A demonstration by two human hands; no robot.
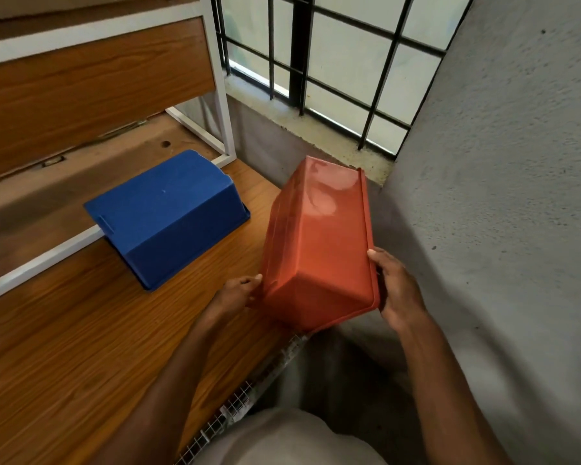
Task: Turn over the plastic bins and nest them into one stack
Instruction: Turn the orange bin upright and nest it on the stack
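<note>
Orange bin (319,243), mid-flip I reckon: left hand (239,293) and right hand (394,290) grip its ends. Next, finish turning (1 blue bin (168,213) sits upside down).

The counter (81,347) lies bare in front of the upturned blue bin (168,216), leaving open wood toward its near edge. Behind the blue bin a white shelf frame (222,95) blocks the way. The tilted orange bin (319,243), gripped by both hands, fills the gap beside the grey wall (500,196).
</note>
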